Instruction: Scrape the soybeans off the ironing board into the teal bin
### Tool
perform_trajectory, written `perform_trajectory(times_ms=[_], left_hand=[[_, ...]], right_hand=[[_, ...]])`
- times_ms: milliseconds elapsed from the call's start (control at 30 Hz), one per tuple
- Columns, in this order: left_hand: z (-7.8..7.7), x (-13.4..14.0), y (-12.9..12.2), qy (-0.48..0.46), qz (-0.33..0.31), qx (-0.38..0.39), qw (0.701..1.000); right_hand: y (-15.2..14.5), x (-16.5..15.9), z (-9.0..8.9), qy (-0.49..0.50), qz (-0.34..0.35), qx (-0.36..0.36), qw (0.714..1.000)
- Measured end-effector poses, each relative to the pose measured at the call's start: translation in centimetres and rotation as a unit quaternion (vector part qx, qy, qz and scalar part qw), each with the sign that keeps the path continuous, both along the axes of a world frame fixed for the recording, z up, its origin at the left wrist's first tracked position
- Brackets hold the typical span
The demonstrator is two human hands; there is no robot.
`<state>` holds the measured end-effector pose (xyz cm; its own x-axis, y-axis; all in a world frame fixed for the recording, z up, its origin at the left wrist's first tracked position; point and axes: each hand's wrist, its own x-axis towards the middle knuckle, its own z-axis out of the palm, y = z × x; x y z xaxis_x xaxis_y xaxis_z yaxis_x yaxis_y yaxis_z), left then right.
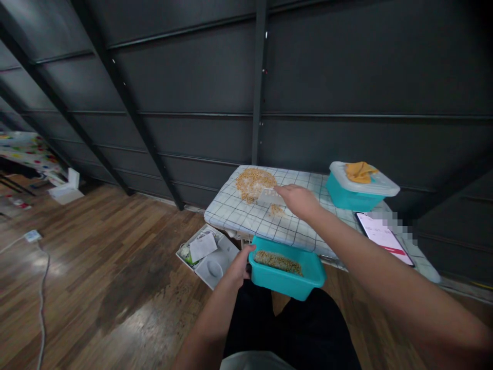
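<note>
My left hand (pixel 242 264) grips the left end of a teal plastic bin (pixel 283 281), held just below the table's front edge over my lap. Small yellowish kernels or beans (pixel 279 262) lie inside it. Over the table, my right hand (pixel 298 200) is closed on a flat, translucent white plastic piece (pixel 267 197), tilted against the cloth. Past its far left edge spreads a heap of the same yellow grains (pixel 250 181), dusted whitish in places. A few loose grains (pixel 276 209) lie nearer the front, below my right fingers.
A checked cloth (pixel 227 210) covers the table. At its right stand a lidded teal box (pixel 352 195) with an orange cloth (pixel 361 171) on top and a phone (pixel 385 239). On the floor, left of the bin, sits an open white box (pixel 210 257). A dark panelled wall rises behind.
</note>
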<state>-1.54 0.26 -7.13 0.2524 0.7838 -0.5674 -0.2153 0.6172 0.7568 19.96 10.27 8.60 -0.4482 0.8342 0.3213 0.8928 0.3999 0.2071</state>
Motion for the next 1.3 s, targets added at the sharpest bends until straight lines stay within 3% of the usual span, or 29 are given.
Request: perform_trajectory(times_ms=[267,800,1300], left_hand=[[-0.4,0.1,0.6,0.000,-0.007,0.002,1.000],[-0.8,0.5,0.8,-0.006,0.004,-0.001,1.000],[0.0,0.6,0.7,0.001,0.008,-0.014,1.000]], right_hand=[[1.0,0.6,-1.3,0.006,0.017,-0.034,0.999],[-2.8,0.5,-0.3,-0.002,0.071,-0.039,0.997],[-5.9,0.9,-0.6,0.012,0.098,-0.049,0.994]])
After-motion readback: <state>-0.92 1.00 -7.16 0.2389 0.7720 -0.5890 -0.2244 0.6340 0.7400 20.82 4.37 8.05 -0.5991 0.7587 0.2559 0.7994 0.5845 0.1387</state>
